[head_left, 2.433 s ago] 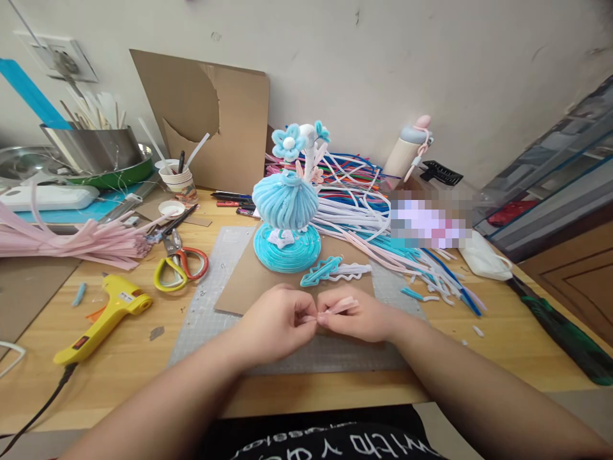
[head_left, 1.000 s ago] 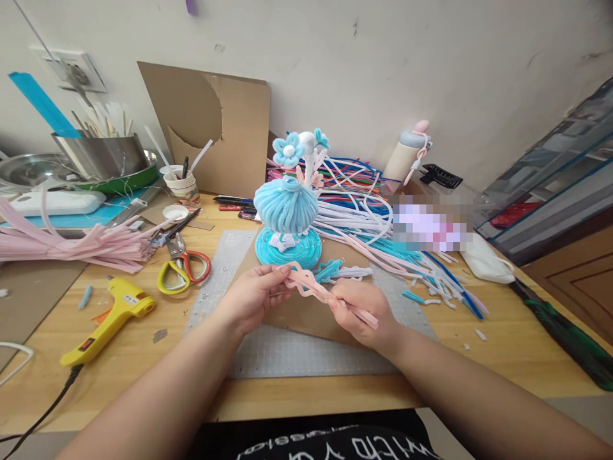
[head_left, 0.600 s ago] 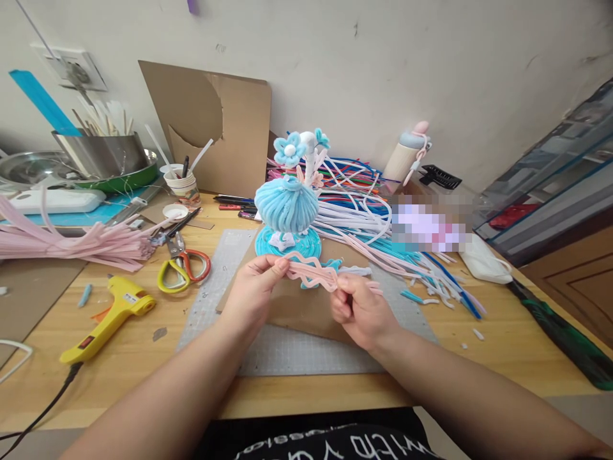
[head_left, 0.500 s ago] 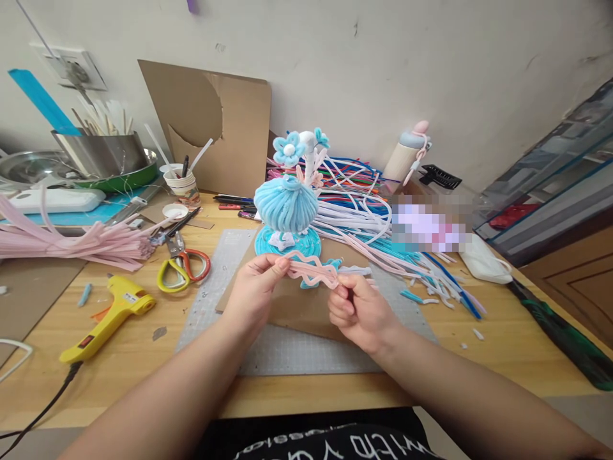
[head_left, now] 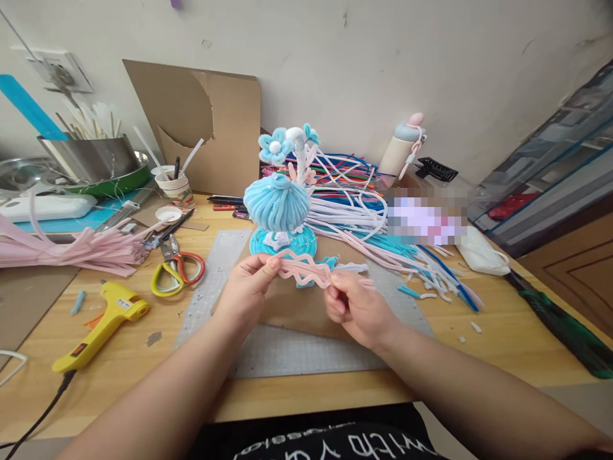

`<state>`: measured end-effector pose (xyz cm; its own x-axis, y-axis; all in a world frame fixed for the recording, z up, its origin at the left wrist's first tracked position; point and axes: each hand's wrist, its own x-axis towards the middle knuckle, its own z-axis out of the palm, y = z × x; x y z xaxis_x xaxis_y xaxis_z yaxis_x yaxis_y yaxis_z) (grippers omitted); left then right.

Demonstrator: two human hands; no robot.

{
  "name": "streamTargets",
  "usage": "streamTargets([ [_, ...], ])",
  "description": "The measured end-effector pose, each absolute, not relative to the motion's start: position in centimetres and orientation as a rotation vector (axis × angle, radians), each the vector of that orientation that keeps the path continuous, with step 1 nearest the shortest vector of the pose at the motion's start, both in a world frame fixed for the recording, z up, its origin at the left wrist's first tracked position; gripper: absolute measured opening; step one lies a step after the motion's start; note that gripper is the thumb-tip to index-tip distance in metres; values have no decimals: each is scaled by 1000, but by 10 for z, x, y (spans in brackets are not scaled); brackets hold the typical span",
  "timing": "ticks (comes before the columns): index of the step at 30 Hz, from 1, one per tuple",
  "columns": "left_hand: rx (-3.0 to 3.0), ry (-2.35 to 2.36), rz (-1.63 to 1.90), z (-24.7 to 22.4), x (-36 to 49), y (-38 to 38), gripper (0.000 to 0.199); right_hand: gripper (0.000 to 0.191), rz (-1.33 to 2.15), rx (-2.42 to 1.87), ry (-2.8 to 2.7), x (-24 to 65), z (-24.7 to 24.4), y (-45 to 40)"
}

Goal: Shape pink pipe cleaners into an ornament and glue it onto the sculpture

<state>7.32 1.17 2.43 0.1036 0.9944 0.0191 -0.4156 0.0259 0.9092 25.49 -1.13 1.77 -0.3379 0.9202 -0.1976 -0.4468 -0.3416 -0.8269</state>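
A pink wavy pipe-cleaner piece [head_left: 302,269] is stretched between my two hands, over a cardboard sheet [head_left: 297,313]. My left hand [head_left: 251,281] pinches its left end with thumb and forefinger. The right end is gripped in my right hand [head_left: 354,303], whose fingers are curled; pink ends stick out past it. Just behind stands a light blue pleated pipe-cleaner lamp shape [head_left: 276,203] on a round blue base [head_left: 258,243], with a blue flower [head_left: 275,147] above. Small blue and white pieces [head_left: 352,268] lie partly hidden behind the pink piece.
At the left are a yellow glue gun [head_left: 103,322], scissors [head_left: 179,268] and a pink pipe-cleaner bundle [head_left: 71,246]. Many coloured pipe cleaners [head_left: 354,217] lie behind on the right. A grey cutting mat [head_left: 306,358] is under the cardboard. A bottle [head_left: 402,150] stands at the back.
The whole view has shifted slightly, so the table objects appear further left. Both hands keep their hold on the pink piece, with little change between them.
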Motion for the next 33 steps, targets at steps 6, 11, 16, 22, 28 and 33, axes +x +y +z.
streamTargets([
  [6, 759, 751, 1192, 29, 79, 7, 15, 27, 1456, -968, -1299, 249, 12, -20],
  [11, 718, 754, 1029, 24, 92, -4, 13, 24, 1143, -1057, -1605, 247, 6, -21],
  [16, 763, 839, 1047, 19, 89, -2, 14, 21, 1125, -1032, -1832, 251, 11, -20],
  [22, 1093, 1037, 1085, 21, 82, 1, 17, 20, 1332, -1049, -1720, 253, 12, -17],
  [28, 1084, 998, 983, 19, 87, -3, 15, 24, 1287, -1197, -1691, 250, 6, -15],
  [33, 1078, 1005, 963, 16, 86, -2, 14, 29, 1662, -1162, -1346, 246, 1, -15],
])
